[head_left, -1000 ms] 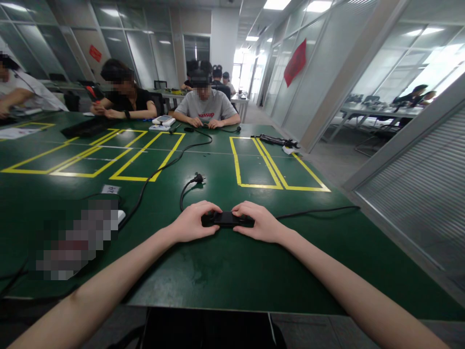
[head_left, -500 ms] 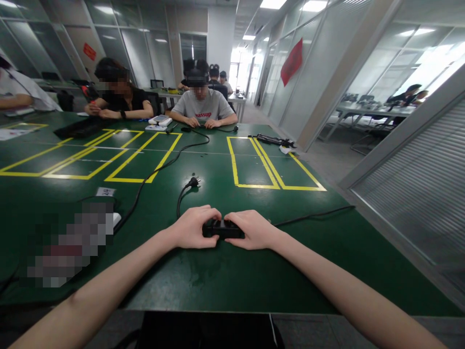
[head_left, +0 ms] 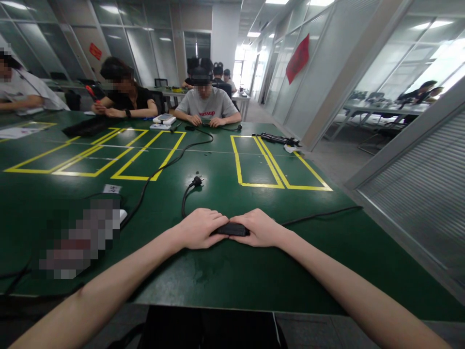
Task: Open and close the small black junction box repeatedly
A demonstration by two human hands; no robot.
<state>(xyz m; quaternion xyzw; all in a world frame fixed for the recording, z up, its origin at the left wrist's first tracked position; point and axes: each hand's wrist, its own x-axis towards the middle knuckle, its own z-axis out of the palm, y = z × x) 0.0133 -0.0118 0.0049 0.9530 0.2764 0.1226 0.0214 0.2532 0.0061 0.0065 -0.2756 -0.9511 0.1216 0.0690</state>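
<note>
A black power adapter [head_left: 234, 229] lies low over the green tabletop in front of me, gripped at both ends. My left hand [head_left: 203, 229] closes around its left end, thumb on the near side and fingers over the top. At the right end, my right hand [head_left: 259, 228] holds it the same way, and the fingertips of both hands nearly meet. A black cord with a plug [head_left: 196, 182] curves out behind my left hand, its prongs facing right. From behind my right hand a thin black cable [head_left: 321, 214] runs off to the right.
The green table [head_left: 218, 281] carries yellow tape outlines [head_left: 261, 185]. A blurred-out object [head_left: 83, 237] lies at the left by a paper tag [head_left: 112, 188]. A long cord [head_left: 174, 162] crosses the table. A folded black tripod-like item [head_left: 278, 139] lies at the back right. People sit opposite.
My fingers have closed further over the adapter and the hands sit nearer each other. The adapter's top face is now more covered. The whole view has shifted slightly.
</note>
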